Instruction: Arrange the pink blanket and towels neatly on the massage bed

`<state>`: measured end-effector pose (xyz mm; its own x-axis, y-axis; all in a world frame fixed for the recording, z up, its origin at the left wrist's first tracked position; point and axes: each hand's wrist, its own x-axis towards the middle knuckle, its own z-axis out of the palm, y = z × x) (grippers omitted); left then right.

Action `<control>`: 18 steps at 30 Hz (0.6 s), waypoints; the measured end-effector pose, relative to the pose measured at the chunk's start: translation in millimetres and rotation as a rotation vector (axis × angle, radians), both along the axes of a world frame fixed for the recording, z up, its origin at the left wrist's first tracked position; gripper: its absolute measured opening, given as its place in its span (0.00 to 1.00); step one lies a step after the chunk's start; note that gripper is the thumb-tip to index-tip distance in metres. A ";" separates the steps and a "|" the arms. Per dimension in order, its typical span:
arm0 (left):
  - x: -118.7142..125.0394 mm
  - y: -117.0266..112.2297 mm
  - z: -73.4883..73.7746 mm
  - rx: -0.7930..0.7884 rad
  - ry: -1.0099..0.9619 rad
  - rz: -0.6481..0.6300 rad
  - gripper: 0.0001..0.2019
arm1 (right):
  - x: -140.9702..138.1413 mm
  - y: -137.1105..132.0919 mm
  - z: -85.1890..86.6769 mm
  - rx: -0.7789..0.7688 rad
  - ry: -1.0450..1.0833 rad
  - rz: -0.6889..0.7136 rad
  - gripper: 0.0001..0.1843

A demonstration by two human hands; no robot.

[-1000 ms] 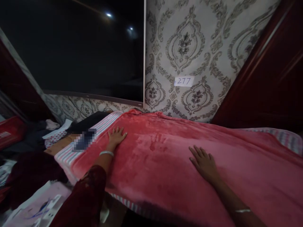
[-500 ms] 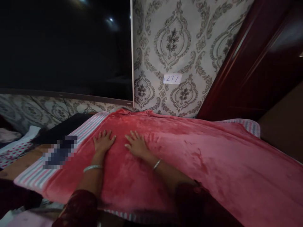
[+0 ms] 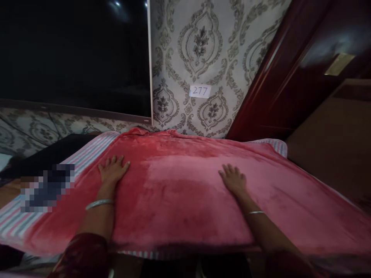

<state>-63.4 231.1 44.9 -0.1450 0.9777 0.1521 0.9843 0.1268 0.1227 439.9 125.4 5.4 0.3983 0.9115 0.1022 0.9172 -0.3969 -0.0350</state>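
Observation:
A plush red-pink blanket point(image 3: 179, 200) lies spread out in front of me, its pile showing darker and lighter brushed patches. My left hand point(image 3: 112, 170) rests flat on its left part, fingers spread. Well to the right, my right hand point(image 3: 234, 180) lies palm down on the lighter pink area, fingers stretched out. Neither hand grips anything. Beneath the blanket, a striped cloth point(image 3: 89, 148) shows along the left edge and at the far right corner. Each wrist wears a bangle.
A large dark television screen point(image 3: 75, 58) stands at the back left. Patterned wallpaper point(image 3: 199, 42) carries a paper label point(image 3: 199, 91) reading 277. A dark red door or panel point(image 3: 278, 85) rises at the right, beside a brown surface point(image 3: 330, 146). A pixelated dark patch point(image 3: 49, 189) covers something on the striped edge.
My right hand has slid far to the right across the blanket, leaving a lighter brushed band. My left hand stays on the left part. The view has shifted slightly right.

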 end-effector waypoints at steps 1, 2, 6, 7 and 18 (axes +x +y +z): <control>0.5 -1.1 0.7 0.015 -0.008 -0.004 0.33 | 33.9 -20.5 -4.6 0.011 0.028 -0.095 0.32; 1.0 -2.7 1.9 0.034 -0.015 -0.005 0.32 | 65.9 -42.1 -8.6 0.033 0.061 -0.177 0.33; 3.7 -13.0 13.6 0.119 -0.013 0.028 0.26 | 156.9 -119.4 -13.6 0.043 0.114 -0.412 0.34; 6.0 -15.7 18.1 0.124 0.002 0.037 0.25 | 166.0 -131.1 -11.3 0.037 0.112 -0.463 0.33; 201.9 -77.2 12.8 0.117 0.102 -0.799 0.26 | -56.1 -64.5 27.4 0.059 0.158 0.348 0.32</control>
<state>138.4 153.9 57.7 0.6100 0.7569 0.2347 0.7792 -0.6268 -0.0040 383.8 60.9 32.7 0.0809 0.9894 0.1203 0.9782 -0.0557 -0.1999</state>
